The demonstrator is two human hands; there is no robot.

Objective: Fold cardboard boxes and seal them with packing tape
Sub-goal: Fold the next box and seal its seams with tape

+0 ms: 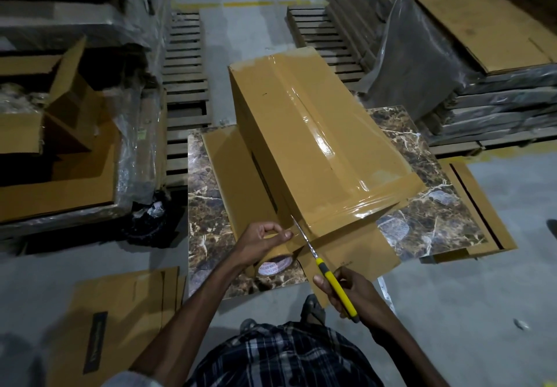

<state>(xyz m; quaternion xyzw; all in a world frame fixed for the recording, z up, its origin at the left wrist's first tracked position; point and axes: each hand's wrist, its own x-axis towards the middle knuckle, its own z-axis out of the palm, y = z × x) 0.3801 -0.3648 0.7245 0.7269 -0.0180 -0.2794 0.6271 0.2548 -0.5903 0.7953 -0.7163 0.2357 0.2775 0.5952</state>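
A long brown cardboard box (304, 133) lies on a marble-patterned table (422, 223), with glossy tape along its top seam and across its near end. My left hand (259, 243) grips a roll of brown packing tape (275, 261) at the box's near left corner, and a strip of tape runs from the roll to the box. My right hand (346, 290) holds a yellow-handled utility knife (336, 288). Its blade (303, 235) lies across the stretched tape beside the box's corner.
Flat cardboard sheets lie on the floor at lower left (120, 311) and right of the table (479, 205). An open box (60, 100) sits on a wrapped pallet at left. Wooden pallets (184, 70) and wrapped stacks of flat cardboard (482, 54) stand behind.
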